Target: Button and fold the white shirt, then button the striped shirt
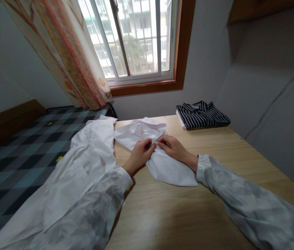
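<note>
I have a white shirt (159,163) lying across the wooden table (188,215) at the centre of the frame; it is crumpled and thin, plain white with soft folds, one part bunched up toward the window and another spread flat toward the lower middle, while a long stretch of the same white cloth trails off the table's left edge toward the lower left corner. My left hand (140,154) and my right hand (171,146) meet right over the middle of the shirt, fingertips almost touching each other, and both are pinching a small gather of the fabric between thumb and fingers. My sleeves are pale grey and mottled, cuffs at the wrists. In the upper right of the table sits a folded striped shirt (201,116), dark with thin white lines, well apart from my hands. To the left of the frame lies a checked bedcover (19,152), and a patterned curtain (68,55) hangs beside the window (136,38) at the top
</note>
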A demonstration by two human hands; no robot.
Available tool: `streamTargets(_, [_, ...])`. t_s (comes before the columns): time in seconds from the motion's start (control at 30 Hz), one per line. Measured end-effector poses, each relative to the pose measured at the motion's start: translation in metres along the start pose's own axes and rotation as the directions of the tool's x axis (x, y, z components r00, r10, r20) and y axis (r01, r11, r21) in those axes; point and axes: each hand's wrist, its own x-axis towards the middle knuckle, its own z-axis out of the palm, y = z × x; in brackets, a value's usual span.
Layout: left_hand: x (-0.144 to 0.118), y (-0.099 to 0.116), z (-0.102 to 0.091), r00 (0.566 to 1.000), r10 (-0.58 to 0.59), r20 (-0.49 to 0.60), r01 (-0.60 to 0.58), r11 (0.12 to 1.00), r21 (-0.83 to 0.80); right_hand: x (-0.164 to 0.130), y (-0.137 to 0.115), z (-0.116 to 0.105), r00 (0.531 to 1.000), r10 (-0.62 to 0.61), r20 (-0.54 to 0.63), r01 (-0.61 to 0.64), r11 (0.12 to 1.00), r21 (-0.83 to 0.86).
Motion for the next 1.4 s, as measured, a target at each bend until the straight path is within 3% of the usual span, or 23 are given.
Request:
streamTargets(0.33, [0.000,0.001,-0.001,0.999,0.035,0.042,-0.035,0.999,0.005,0.000,0.006,0.001,0.994,0.091,-0.068,-0.084,0.992,0.099])
streamTargets(0.57, [0.001,-0.005,-0.001,0.994,0.079,0.073,-0.080,0.997,0.014,0.001,0.008,0.002,0.994,0.109,0.000,-0.107,0.981,0.159])
streamTargets(0.9, [0.001,0.007,0.000,0.973,0.117,0.200,-0.108,0.993,-0.057,0.003,0.010,0.003,0.996,0.084,-0.018,-0.082,0.994,0.069])
streamTargets(0.97, [0.001,0.008,0.002,0.985,0.080,0.152,-0.068,0.994,-0.080,0.004,0.014,0.002,0.989,0.130,-0.075,-0.123,0.989,0.088])
streamTargets(1.07, [0.000,0.002,0.002,0.999,-0.033,-0.029,0.029,0.991,-0.130,0.005,0.025,-0.004,0.932,0.234,-0.277,-0.203,0.970,0.136])
streamTargets(1.2, [0.002,-0.020,0.001,0.962,-0.134,-0.236,0.105,0.985,-0.135,0.005,0.044,-0.017,0.767,0.370,-0.524,-0.259,0.926,0.275])
streamTargets(1.3, [0.005,-0.036,-0.001,0.909,-0.208,-0.360,0.166,0.976,-0.145,0.004,0.055,-0.026,0.635,0.480,-0.605,-0.280,0.873,0.399])
streamTargets(1.4, [0.006,-0.040,-0.005,0.816,-0.246,-0.523,0.216,0.969,-0.119,0.005,0.060,-0.030,0.578,0.524,-0.625,-0.250,0.843,0.475])
